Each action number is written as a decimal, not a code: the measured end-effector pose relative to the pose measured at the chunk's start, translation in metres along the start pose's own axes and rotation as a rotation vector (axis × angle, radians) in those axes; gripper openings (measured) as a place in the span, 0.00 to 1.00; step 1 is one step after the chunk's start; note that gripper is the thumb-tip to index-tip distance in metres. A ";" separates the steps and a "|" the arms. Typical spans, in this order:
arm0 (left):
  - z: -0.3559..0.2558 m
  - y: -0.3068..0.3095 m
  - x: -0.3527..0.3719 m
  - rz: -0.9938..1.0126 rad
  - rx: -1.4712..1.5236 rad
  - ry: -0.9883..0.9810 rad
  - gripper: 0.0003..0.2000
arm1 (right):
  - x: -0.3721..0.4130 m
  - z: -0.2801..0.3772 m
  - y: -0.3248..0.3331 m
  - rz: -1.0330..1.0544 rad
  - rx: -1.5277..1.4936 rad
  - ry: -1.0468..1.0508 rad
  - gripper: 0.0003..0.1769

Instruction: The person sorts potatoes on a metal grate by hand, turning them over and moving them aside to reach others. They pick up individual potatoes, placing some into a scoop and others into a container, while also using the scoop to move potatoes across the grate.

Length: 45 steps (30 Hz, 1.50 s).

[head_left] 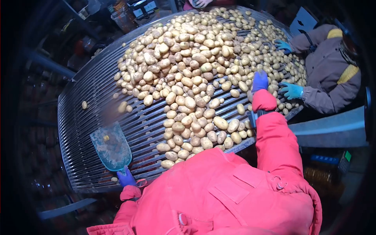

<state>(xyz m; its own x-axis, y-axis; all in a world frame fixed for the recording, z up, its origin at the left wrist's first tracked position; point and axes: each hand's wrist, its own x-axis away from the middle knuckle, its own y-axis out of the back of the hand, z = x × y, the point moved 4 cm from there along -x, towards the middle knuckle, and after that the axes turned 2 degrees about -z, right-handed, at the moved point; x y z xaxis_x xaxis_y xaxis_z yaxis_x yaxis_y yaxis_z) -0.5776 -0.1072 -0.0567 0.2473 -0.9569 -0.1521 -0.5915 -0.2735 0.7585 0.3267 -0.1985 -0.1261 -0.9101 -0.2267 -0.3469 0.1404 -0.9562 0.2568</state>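
Observation:
My left hand [126, 178], in a purple glove, is closed round the handle end of a teal scoop [124, 152]. The scoop's dirt-smeared blade lies over the slatted metal table [84, 137], with a small yellowish piece on it. Just beyond its front edge is a brown motion blur that I cannot make out. My right hand [260, 81], also purple-gloved, reaches in among the potatoes [188, 81] at the right of the heap. Its fingers look curled down and closed; what lies under them is hidden.
A co-worker [329, 70] at the right has two teal-gloved hands among smaller potatoes [270, 58]. Another person's hand [202, 3] shows at the far edge. A few loose potatoes [122, 107] lie on the left slats. A metal chute [329, 127] adjoins the right side.

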 end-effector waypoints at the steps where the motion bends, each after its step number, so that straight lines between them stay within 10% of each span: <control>1: -0.001 0.001 0.001 0.001 -0.042 0.022 0.24 | 0.006 -0.003 -0.027 0.069 -0.052 0.045 0.20; 4: -0.005 0.003 0.001 0.002 -0.146 0.058 0.25 | 0.067 0.145 -0.071 0.450 0.083 0.033 0.25; 6: -0.007 0.004 0.001 -0.013 -0.179 0.063 0.25 | 0.089 0.189 -0.125 0.419 0.220 0.519 0.29; 13: -0.012 0.004 0.002 -0.009 -0.072 0.074 0.23 | 0.094 0.183 -0.187 0.528 0.415 0.315 0.23; 24: -0.003 0.003 0.001 -0.005 -0.101 0.076 0.24 | 0.197 0.208 -0.079 0.961 0.175 0.435 0.23; 29: 0.005 0.002 0.000 -0.020 -0.229 0.055 0.20 | 0.168 0.154 -0.070 1.042 -0.578 -0.339 0.22; 30: 0.004 0.002 0.000 -0.018 -0.204 0.047 0.21 | 0.157 0.136 -0.064 0.853 -0.618 -0.945 0.19; 33: 0.000 0.002 0.000 -0.009 -0.130 0.059 0.23 | 0.094 0.104 -0.093 0.731 -0.519 -0.546 0.19; 35: 0.000 0.002 -0.001 -0.003 -0.104 0.074 0.24 | 0.075 0.152 -0.111 0.556 0.422 0.740 0.17; 38: -0.003 0.004 -0.001 -0.010 -0.144 0.099 0.25 | 0.061 0.149 -0.163 0.456 0.249 0.245 0.15; 45: -0.015 0.007 0.002 -0.055 -0.243 0.077 0.26 | 0.058 0.170 -0.199 0.940 0.867 0.431 0.26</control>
<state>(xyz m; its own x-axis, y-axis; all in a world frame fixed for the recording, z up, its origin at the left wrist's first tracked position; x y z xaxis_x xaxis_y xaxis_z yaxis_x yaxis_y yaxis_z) -0.5701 -0.1098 -0.0422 0.3372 -0.9286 -0.1553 -0.3760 -0.2840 0.8820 0.1793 0.0097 -0.0437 -0.3902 -0.9187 0.0616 0.2029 -0.0205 0.9790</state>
